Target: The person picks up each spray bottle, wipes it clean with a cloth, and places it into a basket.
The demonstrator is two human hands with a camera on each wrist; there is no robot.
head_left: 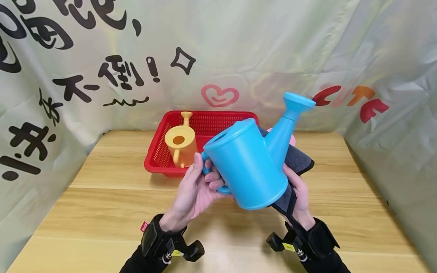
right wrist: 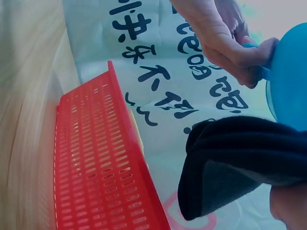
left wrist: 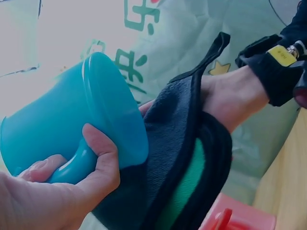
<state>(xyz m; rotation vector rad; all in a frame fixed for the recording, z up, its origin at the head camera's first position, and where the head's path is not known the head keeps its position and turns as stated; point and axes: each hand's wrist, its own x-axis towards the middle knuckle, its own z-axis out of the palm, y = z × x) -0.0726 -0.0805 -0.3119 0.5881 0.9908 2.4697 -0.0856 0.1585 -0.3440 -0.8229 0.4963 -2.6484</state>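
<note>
A blue watering can (head_left: 246, 167) is held up over the table, tilted, its spout pointing to the upper right. My left hand (head_left: 194, 195) grips it by the handle, fingers curled round the loop, as the left wrist view of the handle (left wrist: 76, 165) also shows. In my right hand (head_left: 299, 191) is a dark grey cloth (head_left: 298, 161) with black edging, held behind and against the can's right side. A green patch shows on the cloth (left wrist: 163, 110) in the left wrist view. The can hides part of the right hand's fingers.
A red plastic basket (head_left: 157, 151) stands at the back of the wooden table (head_left: 112, 197), with a yellow watering can (head_left: 182, 146) upright in its left part. Something pink (head_left: 292, 140) shows behind the blue can. A printed cloth backdrop (head_left: 256, 45) encloses the table's back and sides.
</note>
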